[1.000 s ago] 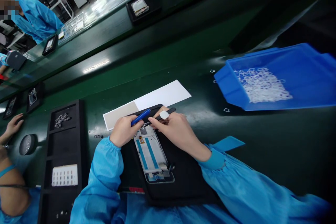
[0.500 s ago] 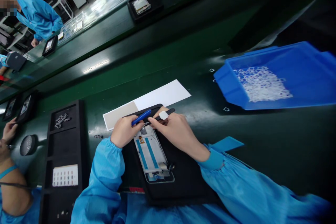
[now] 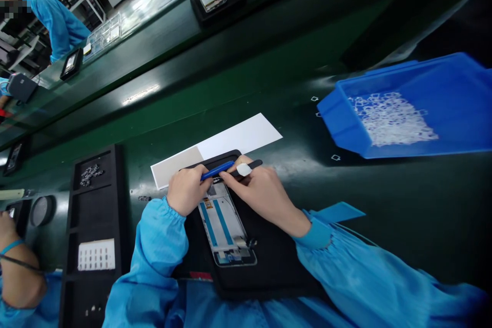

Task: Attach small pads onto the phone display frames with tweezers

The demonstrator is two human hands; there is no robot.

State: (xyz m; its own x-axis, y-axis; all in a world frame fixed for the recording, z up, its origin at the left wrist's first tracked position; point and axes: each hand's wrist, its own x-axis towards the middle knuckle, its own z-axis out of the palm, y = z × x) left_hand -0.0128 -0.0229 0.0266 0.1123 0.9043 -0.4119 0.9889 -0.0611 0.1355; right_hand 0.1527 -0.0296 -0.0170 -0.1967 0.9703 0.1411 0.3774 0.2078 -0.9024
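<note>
An opened phone (image 3: 226,220) with two blue strips along its inside lies face down on a black mat (image 3: 277,261). At its top end, my left hand (image 3: 187,189) is closed around a blue pen-shaped tool (image 3: 218,169), which slants up to the right. Close beside it, my right hand (image 3: 265,192) pinches black tweezers (image 3: 257,163) with a white patch on the handle. The tweezers' tips are near the phone's top edge, where my fingers partly hide the parts.
To the right stands a blue bin (image 3: 407,149) of small white loops. A white card (image 3: 242,136) lies behind the mat. On the left are a black compartment tray (image 3: 90,210), a round dish (image 3: 41,211) and a co-worker's arm (image 3: 23,266).
My hands stay at the phone's top end, shifted slightly right in view. The blue tool lies flatter. At the left, the co-worker's hand has moved lower and a pale-handled tool has appeared.
</note>
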